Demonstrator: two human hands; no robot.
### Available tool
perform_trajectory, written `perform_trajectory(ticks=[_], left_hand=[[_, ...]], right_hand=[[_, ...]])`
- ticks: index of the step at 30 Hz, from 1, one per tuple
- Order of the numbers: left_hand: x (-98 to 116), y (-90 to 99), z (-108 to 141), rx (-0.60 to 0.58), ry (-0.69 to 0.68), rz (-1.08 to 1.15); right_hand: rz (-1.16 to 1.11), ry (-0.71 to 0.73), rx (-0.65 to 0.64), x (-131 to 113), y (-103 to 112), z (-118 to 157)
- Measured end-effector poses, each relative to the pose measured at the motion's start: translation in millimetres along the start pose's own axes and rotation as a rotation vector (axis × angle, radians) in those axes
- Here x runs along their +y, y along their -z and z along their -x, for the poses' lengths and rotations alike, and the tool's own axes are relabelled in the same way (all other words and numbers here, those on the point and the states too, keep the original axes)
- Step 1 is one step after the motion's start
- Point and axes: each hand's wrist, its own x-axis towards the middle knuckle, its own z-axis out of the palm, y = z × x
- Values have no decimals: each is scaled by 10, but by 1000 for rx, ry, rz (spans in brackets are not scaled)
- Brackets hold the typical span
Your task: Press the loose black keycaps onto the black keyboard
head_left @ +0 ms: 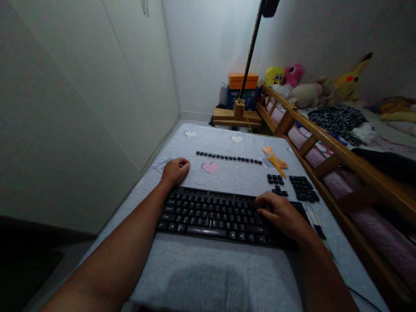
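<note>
A black keyboard (pixel 211 215) lies across the cloth-covered surface in front of me. Its main block of keys is in place, while the right end is partly hidden under my forearm. My right hand (pixel 276 210) pinches a small dark keycap at the right end of the number row. My left hand (pixel 175 172) rests on the cloth just beyond the keyboard's far left corner, fingers curled closed; whatever may be inside is hidden. Past the keyboard, loose black keycaps (pixel 229 157) form a long row. More keycaps (pixel 303 188) sit in groups to the right.
An orange-handled brush (pixel 276 165) lies on an orange cloth (pixel 280 161) at the far right. Small dark-ended items (pixel 316 223) lie right of the keyboard. A wooden bed rail (pixel 312 125) runs along the right; a black pole on a wooden stand (pixel 238 113) rises behind.
</note>
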Motion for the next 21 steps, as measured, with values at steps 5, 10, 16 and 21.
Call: perform_trajectory(ticks=[5,10,16,21], left_hand=[[27,8,7,-5,11,-3],[25,8,8,-2,8,-10],[21,11,7,-5,8,-25],[39,23,12,-7,10,-28]], right_hand=[[37,33,0,-6,-35,-8],[33,61,2,12,-52,-4],[19,46,6,-36,-48,0],[23,53,4,-42,-50,2]])
